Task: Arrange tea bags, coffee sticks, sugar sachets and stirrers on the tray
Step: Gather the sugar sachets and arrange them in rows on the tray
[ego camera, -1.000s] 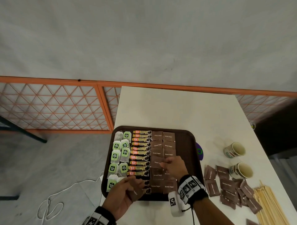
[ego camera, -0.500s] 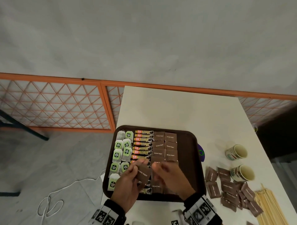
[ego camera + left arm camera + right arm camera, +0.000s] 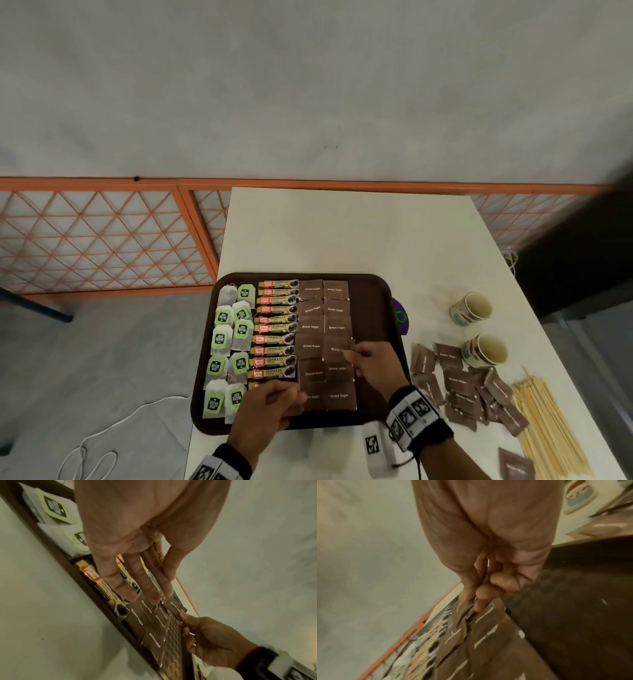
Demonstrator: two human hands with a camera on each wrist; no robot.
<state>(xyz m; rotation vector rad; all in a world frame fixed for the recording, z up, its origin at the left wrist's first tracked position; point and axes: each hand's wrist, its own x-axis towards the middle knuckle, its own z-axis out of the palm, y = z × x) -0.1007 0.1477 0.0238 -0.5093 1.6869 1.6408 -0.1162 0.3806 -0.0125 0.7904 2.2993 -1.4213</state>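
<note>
A dark brown tray [image 3: 376, 308] holds green-tagged tea bags [image 3: 233, 335] on the left, coffee sticks [image 3: 275, 329] in the middle and two columns of brown sugar sachets [image 3: 323, 329]. My right hand [image 3: 349, 353] pinches one sugar sachet [image 3: 337, 349] by its edge over the right column; the pinch shows in the right wrist view [image 3: 471, 604]. My left hand [image 3: 287, 394] hovers over the tray's near edge, with brown sachets [image 3: 155, 561] held between thumb and straight fingers [image 3: 147, 588].
Loose sugar sachets [image 3: 459, 387] lie heaped on the white table right of the tray, with wooden stirrers [image 3: 548, 421] beyond them. Two paper cups [image 3: 471, 308] [image 3: 484, 349] stand further back. A purple object [image 3: 400, 315] peeks from under the tray's right rim. The table's left edge runs beside the tray.
The hands met over the tray's middle half a second ago. Since then the right hand has moved right with one sachet to the right column, and the left has drawn back toward the near edge.
</note>
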